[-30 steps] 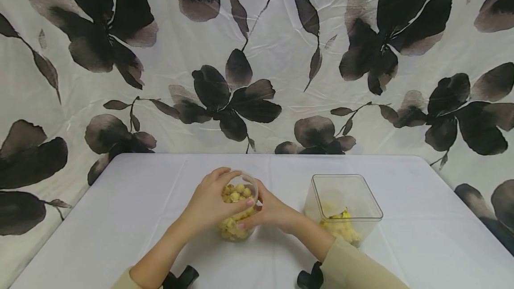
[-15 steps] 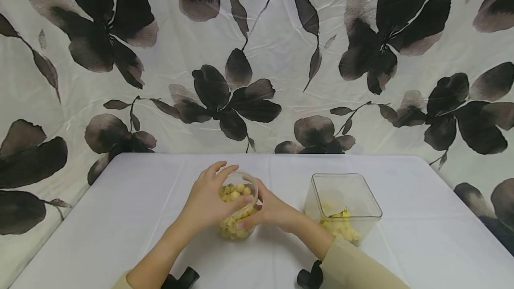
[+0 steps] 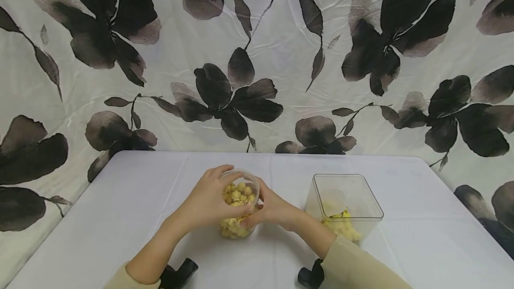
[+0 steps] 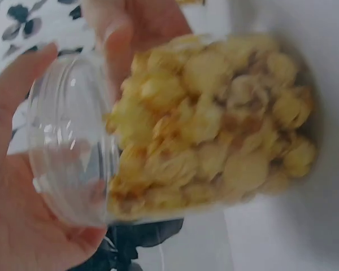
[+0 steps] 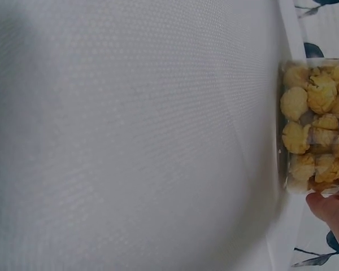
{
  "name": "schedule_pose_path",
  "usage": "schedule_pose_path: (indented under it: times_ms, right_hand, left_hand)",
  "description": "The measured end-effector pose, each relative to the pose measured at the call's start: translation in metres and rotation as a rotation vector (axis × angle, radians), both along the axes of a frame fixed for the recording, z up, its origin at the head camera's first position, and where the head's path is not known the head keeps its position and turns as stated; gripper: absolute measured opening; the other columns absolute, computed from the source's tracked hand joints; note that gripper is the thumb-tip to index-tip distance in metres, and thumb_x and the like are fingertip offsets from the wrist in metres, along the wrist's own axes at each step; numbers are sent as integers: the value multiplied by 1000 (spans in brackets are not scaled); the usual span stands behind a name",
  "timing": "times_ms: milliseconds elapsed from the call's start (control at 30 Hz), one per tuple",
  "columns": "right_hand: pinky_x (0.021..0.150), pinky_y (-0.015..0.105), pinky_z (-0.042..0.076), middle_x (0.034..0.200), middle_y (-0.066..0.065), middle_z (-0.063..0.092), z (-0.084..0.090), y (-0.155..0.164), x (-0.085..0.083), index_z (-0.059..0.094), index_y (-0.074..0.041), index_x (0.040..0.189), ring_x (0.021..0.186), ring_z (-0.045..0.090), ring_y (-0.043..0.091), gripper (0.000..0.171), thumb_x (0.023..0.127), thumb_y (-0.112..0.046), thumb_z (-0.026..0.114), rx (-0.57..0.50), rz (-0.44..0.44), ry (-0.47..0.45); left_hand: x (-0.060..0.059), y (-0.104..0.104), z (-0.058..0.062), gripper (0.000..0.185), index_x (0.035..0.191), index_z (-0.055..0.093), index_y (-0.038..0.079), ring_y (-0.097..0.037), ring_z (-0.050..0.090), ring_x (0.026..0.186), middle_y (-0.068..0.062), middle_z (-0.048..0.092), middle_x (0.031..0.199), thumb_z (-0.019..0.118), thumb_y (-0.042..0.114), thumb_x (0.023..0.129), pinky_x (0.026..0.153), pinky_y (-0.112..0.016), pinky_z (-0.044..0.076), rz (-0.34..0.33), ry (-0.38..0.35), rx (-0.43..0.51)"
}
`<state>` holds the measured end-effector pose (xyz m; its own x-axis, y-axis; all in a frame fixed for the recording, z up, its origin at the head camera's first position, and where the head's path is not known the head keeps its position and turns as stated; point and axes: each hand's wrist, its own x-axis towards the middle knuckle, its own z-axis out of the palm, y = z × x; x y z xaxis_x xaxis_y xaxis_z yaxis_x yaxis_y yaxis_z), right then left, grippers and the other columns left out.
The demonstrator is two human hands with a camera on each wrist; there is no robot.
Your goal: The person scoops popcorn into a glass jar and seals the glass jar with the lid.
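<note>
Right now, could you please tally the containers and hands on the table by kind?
Round jar of yellow snacks, gripped by both hands: 1
Square tub with some yellow snacks: 1
Hands, left hand and right hand: 2
Total: 4

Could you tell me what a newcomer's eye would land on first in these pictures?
Probably the round clear plastic jar of yellow puffed snacks at the middle of the white table, gripped by the left hand and right hand. Next, the square clear plastic container to its right, and the black-flowered white curtain behind.
</note>
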<state>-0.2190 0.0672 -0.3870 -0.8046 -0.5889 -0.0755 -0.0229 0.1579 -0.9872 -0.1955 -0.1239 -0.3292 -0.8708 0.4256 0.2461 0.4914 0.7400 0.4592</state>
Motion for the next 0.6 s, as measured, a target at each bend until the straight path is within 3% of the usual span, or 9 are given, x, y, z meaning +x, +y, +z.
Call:
schedule_pose_path:
  times_ms: [100, 167, 267, 333, 433, 600]
  right_hand:
    - [105, 46, 29, 142, 4, 32, 0, 0, 0, 20, -22, 146, 128, 34, 18, 99, 68, -8, 80, 1, 9, 10]
    - [106, 48, 26, 144, 3, 30, 1, 0, -1, 20, -22, 146, 129, 32, 19, 100, 67, -8, 80, 2, 7, 12]
    - [107, 50, 24, 145, 3, 29, 1, -1, -1, 21, -24, 146, 130, 32, 19, 101, 67, -7, 81, 11, -3, 8]
    - [106, 50, 25, 143, 3, 32, 1, -1, -1, 22, -26, 145, 128, 34, 20, 101, 66, -6, 81, 20, -13, 7]
    - [104, 48, 28, 140, 5, 36, 1, -1, -1, 22, -24, 145, 125, 37, 21, 102, 64, -4, 81, 29, -27, 18]
    - [102, 47, 30, 136, 6, 39, 0, 0, -1, 25, -21, 144, 123, 37, 21, 98, 65, -2, 81, 23, -18, 29]
  left_hand:
    - [-5, -4, 6, 77, 132, 53, 8, -43, 37, 125, -20, 42, 137, 80, 39, 67, 93, -63, 35, -84, -64, 14]
    - [-6, -4, 8, 81, 135, 48, 8, -44, 31, 129, -23, 36, 141, 81, 34, 66, 94, -64, 34, -93, -111, 43]
    - [0, 2, 7, 87, 139, 43, 8, -45, 22, 133, -27, 25, 146, 81, 38, 67, 95, -65, 30, 6, -117, 69]
    - [6, 10, 4, 90, 140, 42, 7, -45, 19, 134, -30, 21, 146, 79, 45, 67, 97, -66, 28, 105, -81, 77]
    - [15, 21, 1, 88, 136, 47, 5, -46, 23, 132, -30, 25, 144, 76, 52, 67, 98, -65, 27, 219, -4, 68]
    - [18, 27, -7, 65, 119, 62, 10, -44, 32, 126, -28, 36, 139, 77, 47, 68, 98, -62, 26, 263, 44, 83]
